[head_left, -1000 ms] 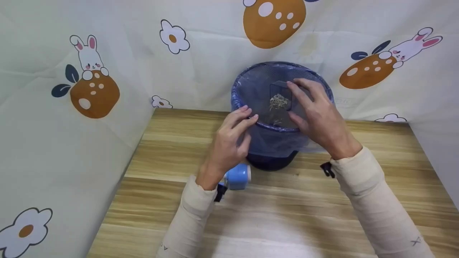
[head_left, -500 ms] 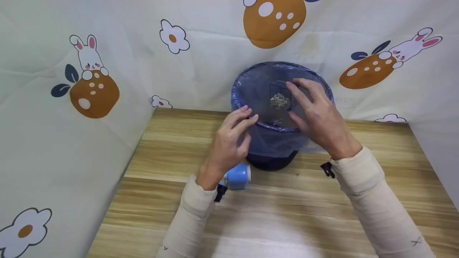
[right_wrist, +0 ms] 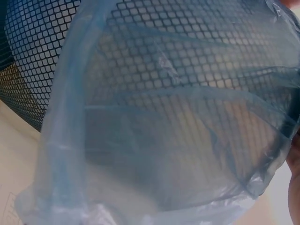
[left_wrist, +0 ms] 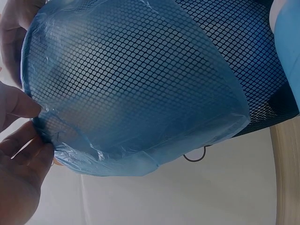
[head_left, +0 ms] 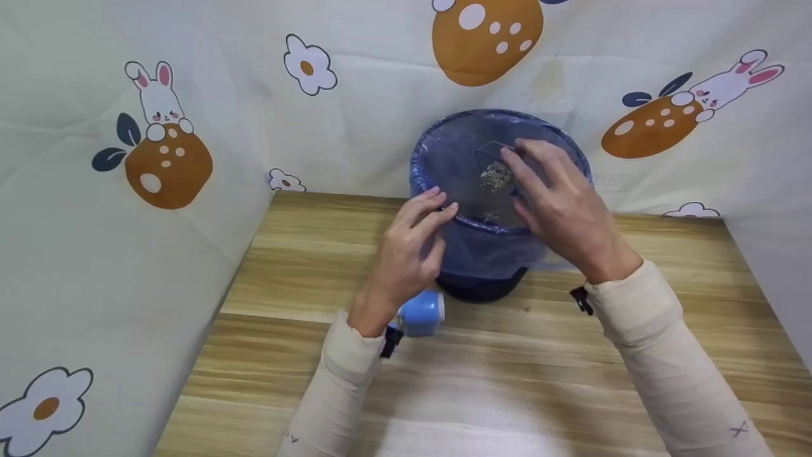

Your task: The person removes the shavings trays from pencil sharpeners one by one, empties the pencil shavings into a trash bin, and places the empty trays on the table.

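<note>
A round, dark bin [head_left: 479, 289] stands upright near the back edge of the table [head_left: 285, 273], its walls a net of small diamond mesh above a dark base. A thin, crinkled, translucent blue bag [head_left: 488, 251] lines it, folded over the rim and hanging outside like a loose skirt. The left hand [head_left: 406, 247] pinches the bag at the near-left rim, thumb against fingers. The right hand [head_left: 571, 216] curls over the right side, fingers and thumb holding a clear, thin-edged, angular piece [head_left: 487, 158] — its full shape is hard to make out. Beside its edges lies a clump of pale, dry-looking flecks [head_left: 496, 176]; whether on the piece or deeper down, I cannot tell. Near the left wrist sits a smooth blue object [head_left: 420, 312] with a pale end. The right cream sleeve [head_left: 653, 343] bears an X-like mark. The backdrop [head_left: 380, 127] carries printed rabbits, spotted orange fruit and flowers — plus faint markings right of the bin, too weak to read.
</note>
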{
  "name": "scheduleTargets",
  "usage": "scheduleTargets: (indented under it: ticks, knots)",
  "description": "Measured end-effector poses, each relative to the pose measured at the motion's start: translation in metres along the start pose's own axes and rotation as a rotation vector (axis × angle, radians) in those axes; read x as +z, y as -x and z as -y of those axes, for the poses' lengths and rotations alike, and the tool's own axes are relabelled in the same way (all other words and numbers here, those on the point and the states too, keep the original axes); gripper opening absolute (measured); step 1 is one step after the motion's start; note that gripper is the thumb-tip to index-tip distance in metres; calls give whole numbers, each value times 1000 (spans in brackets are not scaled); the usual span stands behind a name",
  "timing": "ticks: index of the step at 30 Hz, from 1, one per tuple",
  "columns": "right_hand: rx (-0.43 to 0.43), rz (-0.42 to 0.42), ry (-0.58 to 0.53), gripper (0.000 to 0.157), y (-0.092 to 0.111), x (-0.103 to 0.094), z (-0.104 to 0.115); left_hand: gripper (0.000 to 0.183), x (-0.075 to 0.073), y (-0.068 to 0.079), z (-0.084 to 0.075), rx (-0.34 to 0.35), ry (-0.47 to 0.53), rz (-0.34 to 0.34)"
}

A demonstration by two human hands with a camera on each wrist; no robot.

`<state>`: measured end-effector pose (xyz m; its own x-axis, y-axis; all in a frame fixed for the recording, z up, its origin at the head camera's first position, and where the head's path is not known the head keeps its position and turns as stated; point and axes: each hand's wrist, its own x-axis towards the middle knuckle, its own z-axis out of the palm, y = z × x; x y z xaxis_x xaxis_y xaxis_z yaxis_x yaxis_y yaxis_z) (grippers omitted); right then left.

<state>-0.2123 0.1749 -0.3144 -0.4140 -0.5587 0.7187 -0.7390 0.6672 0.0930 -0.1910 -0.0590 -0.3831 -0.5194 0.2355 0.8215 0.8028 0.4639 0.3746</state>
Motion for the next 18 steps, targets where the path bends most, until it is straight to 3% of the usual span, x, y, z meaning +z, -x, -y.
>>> scheduleTargets:
  ticks: [18]
  knots:
    - [-114,-39,47,57,-2,1,-1,38,0,0,0,-2,6,-4]
